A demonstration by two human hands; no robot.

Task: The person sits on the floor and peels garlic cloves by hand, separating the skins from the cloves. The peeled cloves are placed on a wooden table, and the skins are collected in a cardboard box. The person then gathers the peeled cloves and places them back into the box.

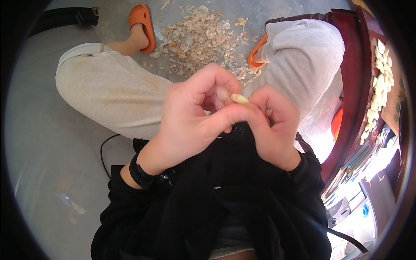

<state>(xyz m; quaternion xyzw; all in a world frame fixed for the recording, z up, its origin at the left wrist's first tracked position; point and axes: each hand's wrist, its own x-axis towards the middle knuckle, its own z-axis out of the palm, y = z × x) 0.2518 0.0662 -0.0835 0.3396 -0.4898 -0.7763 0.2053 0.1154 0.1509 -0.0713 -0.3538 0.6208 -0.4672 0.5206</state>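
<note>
A pale garlic clove [240,98] is pinched between my two hands above my lap, its brownish end pointing left. My left hand [195,113] has thumb and fingers closed around the clove's left side, and some skin seems to lie within its curled fingers. Against the clove's right end rest the fingertips of my right hand [274,123]; a small brown piece [269,113] shows among its curled fingers. Many peeled cloves [382,84] lie in a long row on the dark red wooden table at the right. A heap of dry garlic skins [201,39] covers the floor between my feet.
The dark red table edge [354,97] curves along my right side. Beneath it is a red-orange round object [337,125]. Books or papers [354,162] stand at the lower right. A black cable [103,152] runs at the left, and orange slippers [148,29] are on my feet.
</note>
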